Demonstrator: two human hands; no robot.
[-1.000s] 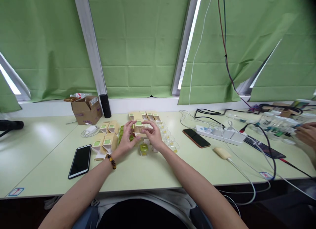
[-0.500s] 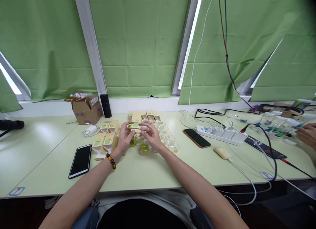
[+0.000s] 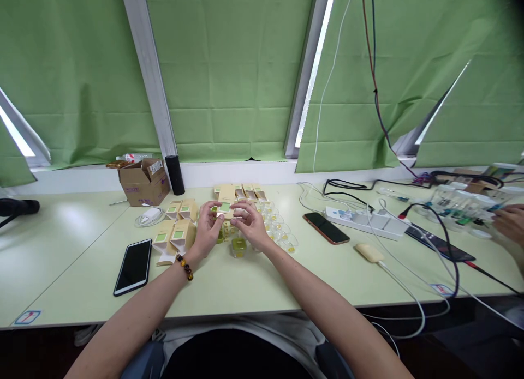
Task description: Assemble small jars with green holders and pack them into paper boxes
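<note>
Between my two hands is a small tan cardboard box (image 3: 225, 208) with a green window on its face. My left hand (image 3: 208, 229) grips its left side, thumb toward the front. On the right side, the fingers and thumb of my right hand (image 3: 252, 226) hold it too. Just below them, a small clear container with a green lid (image 3: 238, 246) rests on the table. Clear domed containers with yellow bits (image 3: 282, 232) spread out to the right of my right hand. Several open tan boxes (image 3: 180, 233) stand left of my left hand, and more boxes (image 3: 249, 191) sit behind.
On the left lie a phone (image 3: 133, 267), a white coiled cable (image 3: 148, 216), a carton (image 3: 144, 182) and a black cylinder (image 3: 175, 175). To the right are another phone (image 3: 326, 228), a power strip (image 3: 364, 223), loose cables and a co-worker's hand (image 3: 510, 221) near clear jars (image 3: 462, 204).
The box in my hands has tilted slightly, so that its front edge below the window shows differently. My hands stay in nearly the same place.
</note>
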